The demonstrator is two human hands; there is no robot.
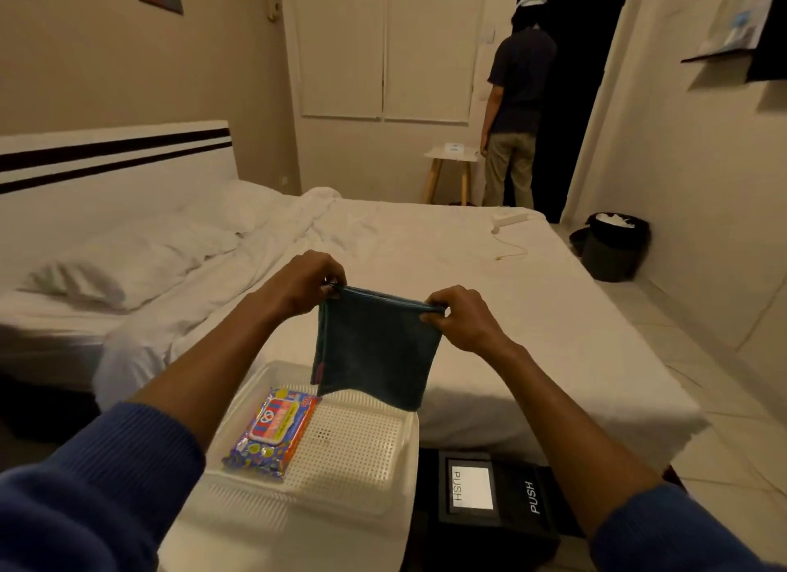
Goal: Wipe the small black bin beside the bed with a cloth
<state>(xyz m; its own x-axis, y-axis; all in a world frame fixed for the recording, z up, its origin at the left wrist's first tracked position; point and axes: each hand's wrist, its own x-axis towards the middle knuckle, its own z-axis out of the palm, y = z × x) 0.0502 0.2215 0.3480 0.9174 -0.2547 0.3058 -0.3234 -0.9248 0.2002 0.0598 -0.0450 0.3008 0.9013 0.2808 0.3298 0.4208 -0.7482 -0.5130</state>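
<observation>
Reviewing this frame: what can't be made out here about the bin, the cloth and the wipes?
- Black bin, head view: its body is hidden under its PUSH lid and cut off by the white tray.
- Cloth: folded, so inner faces are hidden.
- Wipes pack: label print too blurred to read.

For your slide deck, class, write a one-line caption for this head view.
Both hands, left hand and right hand, hold a folded dark cloth above a white tray beside the bed.

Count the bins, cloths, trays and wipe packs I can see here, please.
Bins: 2, the push-lid bin and the round bin
Cloths: 1, the cloth, held by left hand and right hand
Trays: 1, the tray
Wipe packs: 1, the wipes
Total: 5
</observation>
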